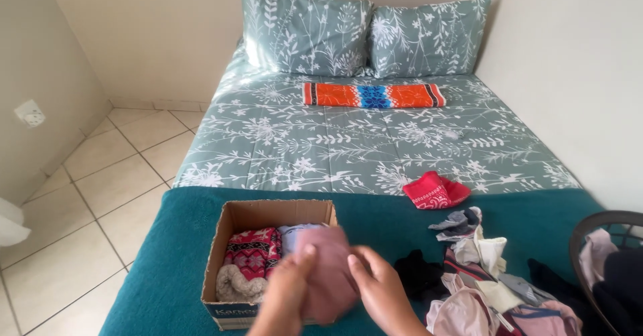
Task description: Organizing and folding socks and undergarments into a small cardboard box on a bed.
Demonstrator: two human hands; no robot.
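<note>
Bedroom w/ pale walls and a tiled floor (114, 175); the bed (375, 142) fills most of the view, covered in a grey-green leaf-print duvet, two matching pillows (365, 34) propped at the headboard end, a teal blanket (375, 219) across the foot. Near the pillows lies a folded orange-and-blue towel (373, 95), long axis running left-right across the bed. On the teal blanket sits an open cardboard box (231, 242), flaps up, w/ a red-and-white patterned knit (253, 252) and a beige woolly item (236, 284) packed at its left side, plus something pale blue just behind the hands. Left hand (288, 296) and right hand (382, 289) both hold a mauve-pink folded cloth (328, 269) at the box's right-front corner, partly over the box opening; grip is closed on it from both sides, left thumb up on its left edge, right fingers on its right edge. Cloth is blurred, so fold detail can't be told; its long axis looks roughly upright in view, running from the hands toward the head of the bed, slightly tilted. Right of the hands: a loose pile of mixed clothes (482, 276) in white, grey, black and pink, just beside the right hand. A red patterned cloth (435, 192) lies apart at the duvet edge. Dark round basket (606, 269) at far right, clothes inside.
</note>
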